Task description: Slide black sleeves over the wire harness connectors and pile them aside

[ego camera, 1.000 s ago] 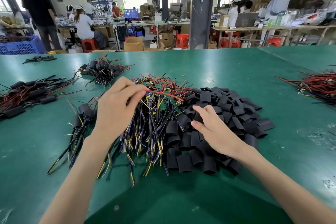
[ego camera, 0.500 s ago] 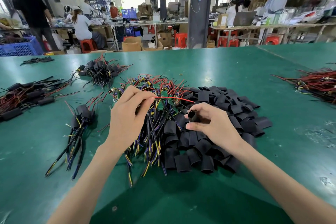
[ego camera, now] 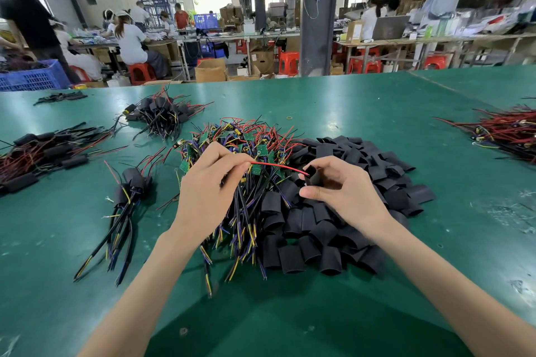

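Left hand (ego camera: 208,191): fingers curled, thumb and fingertips pinched together on a red wire (ego camera: 278,166), above the middle of the worktop (ego camera: 348,107).
Right hand (ego camera: 345,191): thumb and fingers closed around one black sleeve (ego camera: 311,175), just to the right of the left hand.
Red wire: ran almost level from the left hand's pinch to the mouth of the held sleeve. Whether its tip was already inside could not be told.
Black sleeve: held tilted, its open end turned toward the wire, raised over the two heaps.
Harness heap (ego camera: 240,139): a tangle of red, black, blue and yellow wires with small green boards, in the middle of the worktop under and behind the left hand.
Loose sleeves (ego camera: 377,171): a broad heap of short black tubes, touching the right side of the harness heap and spreading toward the near edge.
Sleeved bundle (ego camera: 130,182): a few harnesses with sleeves on, left of the left hand, their wire ends trailing toward the near edge.
Left pile (ego camera: 37,153): sleeved harnesses with red wires, at the left edge.
Back pile (ego camera: 162,114): more sleeved harnesses, behind the harness heap, toward the far left corner.
Right pile (ego camera: 510,130): red and black wires at the right edge, well apart from the hands.
Rubber band (ego camera: 289,118): lay alone behind the harness heap.
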A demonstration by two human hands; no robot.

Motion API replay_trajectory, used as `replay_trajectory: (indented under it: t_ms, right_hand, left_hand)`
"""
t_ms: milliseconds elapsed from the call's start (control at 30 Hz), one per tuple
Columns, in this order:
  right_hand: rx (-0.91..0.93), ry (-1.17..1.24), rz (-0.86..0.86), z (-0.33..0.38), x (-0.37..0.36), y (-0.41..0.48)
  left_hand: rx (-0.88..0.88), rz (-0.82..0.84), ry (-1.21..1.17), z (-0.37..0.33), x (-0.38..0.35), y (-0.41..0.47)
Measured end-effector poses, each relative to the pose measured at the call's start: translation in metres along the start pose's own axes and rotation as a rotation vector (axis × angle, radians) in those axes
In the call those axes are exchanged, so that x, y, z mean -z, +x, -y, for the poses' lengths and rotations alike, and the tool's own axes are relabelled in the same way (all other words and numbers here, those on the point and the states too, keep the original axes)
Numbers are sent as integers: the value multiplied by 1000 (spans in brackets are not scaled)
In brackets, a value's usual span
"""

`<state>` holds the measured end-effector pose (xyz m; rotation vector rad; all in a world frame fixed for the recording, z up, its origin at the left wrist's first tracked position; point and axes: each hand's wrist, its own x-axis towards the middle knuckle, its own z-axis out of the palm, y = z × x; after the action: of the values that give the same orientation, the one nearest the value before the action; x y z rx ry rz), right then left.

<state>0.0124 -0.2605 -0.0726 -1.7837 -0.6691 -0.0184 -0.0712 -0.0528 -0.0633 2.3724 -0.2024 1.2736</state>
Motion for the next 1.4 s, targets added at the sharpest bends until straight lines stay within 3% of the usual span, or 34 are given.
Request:
replay_trajectory:
  t_ms: [133,300,500,633,733,800,1000,1133,1267,1400]
  right_hand:
    - [54,-60,-10,3,-1,-2]
    - [313,-572,-44,3,-5,-7]
    - [520,-822,235,1,-20,-15]
    - [417,-747,315,-4,-18,-14]
    - [345,-603,266,3,-12,-12]
    - [359,-597,220,7,-7,-11]
    - [381,-510,147,8,-1,-7]
    - [412,-510,159,6,3,-4]
    - [433,-549,191,4,6,-2]
    - [424,-556,190,3,4,-2]
  left_hand:
    - [-18,23,40,-1,-2,-2]
    - [-99,135,26,-8,-13,-9]
    - [68,444,-317,-19,-29,-26]
    - [103,517,-312,-16,-24,-26]
    - [59,501,-1,-6,-16,-17]
    - [80,562,78,1,-11,-13]
    - [199,734,-271,-2,-10,-11]
    - [322,637,-437,-6,-8,-8]
    - [202,406,-251,-9,-9,-7]
    - [159,333,-218,-14,-10,-8]
